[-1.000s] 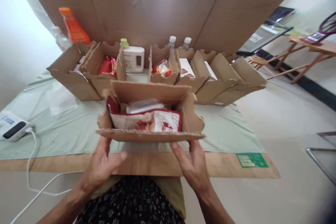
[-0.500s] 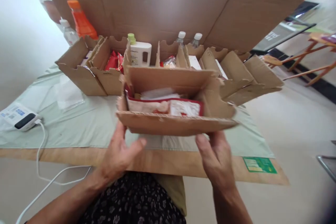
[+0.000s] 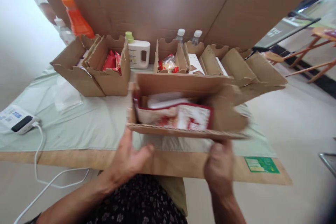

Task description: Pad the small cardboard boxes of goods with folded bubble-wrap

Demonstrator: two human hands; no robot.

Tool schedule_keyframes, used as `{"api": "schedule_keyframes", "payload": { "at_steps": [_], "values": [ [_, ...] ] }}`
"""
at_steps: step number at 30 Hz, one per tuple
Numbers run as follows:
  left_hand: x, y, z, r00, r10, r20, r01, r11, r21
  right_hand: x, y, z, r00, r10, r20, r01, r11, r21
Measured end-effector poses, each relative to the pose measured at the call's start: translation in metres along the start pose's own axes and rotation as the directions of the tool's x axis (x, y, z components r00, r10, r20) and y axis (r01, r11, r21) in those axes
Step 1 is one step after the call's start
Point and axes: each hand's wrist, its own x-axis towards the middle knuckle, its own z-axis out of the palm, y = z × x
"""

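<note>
I hold an open cardboard box [image 3: 181,131] up above the table's front edge. Red and white packets [image 3: 194,117] fill it. My left hand [image 3: 128,157] supports its lower left corner from underneath, thumb out. My right hand [image 3: 219,164] grips its lower right edge from below, blurred by motion.
Several open cardboard boxes [image 3: 105,77] with packets line the back of a green cloth [image 3: 78,126]. An orange bottle [image 3: 76,19], a white jug [image 3: 139,54] and clear bottles [image 3: 180,35] stand behind them before a big cardboard sheet [image 3: 170,3]. A white device [image 3: 15,120] with cable lies left.
The held box has moved to the right and slightly lower, with both hands following under it. The view has shifted a little.
</note>
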Motion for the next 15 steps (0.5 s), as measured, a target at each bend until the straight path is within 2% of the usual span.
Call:
{"api": "schedule_keyframes", "payload": {
  "at_steps": [1, 3, 5, 7, 12, 15],
  "values": [
    [-0.001, -0.003, -0.017, 0.996, 0.003, -0.092, -0.001, 1.0, 0.023, 0.005, 0.003, 0.021, 0.999, 0.009, 0.043, -0.011, 0.998, 0.066],
    [-0.003, -0.005, -0.045, 0.98, 0.031, -0.197, -0.017, 0.997, 0.073, 0.013, 0.007, 0.053, 0.989, 0.006, 0.149, -0.038, 0.977, 0.21],
    [-0.008, -0.009, -0.058, 0.969, 0.047, -0.244, -0.018, 0.993, 0.119, 0.02, 0.009, 0.073, 0.975, -0.012, 0.223, -0.057, 0.952, 0.3],
    [-0.016, -0.017, -0.057, 0.962, 0.035, -0.271, 0.002, 0.991, 0.137, 0.029, 0.016, 0.085, 0.968, -0.024, 0.25, -0.062, 0.942, 0.329],
    [-0.045, -0.046, -0.035, 0.955, -0.056, -0.291, 0.085, 0.993, 0.086, 0.063, 0.044, 0.121, 0.946, -0.065, 0.317, -0.042, 0.947, 0.319],
    [-0.063, -0.057, -0.029, 0.946, -0.08, -0.315, 0.107, 0.992, 0.072, 0.081, 0.048, 0.145, 0.936, -0.083, 0.343, -0.017, 0.96, 0.279]
  ]
}}
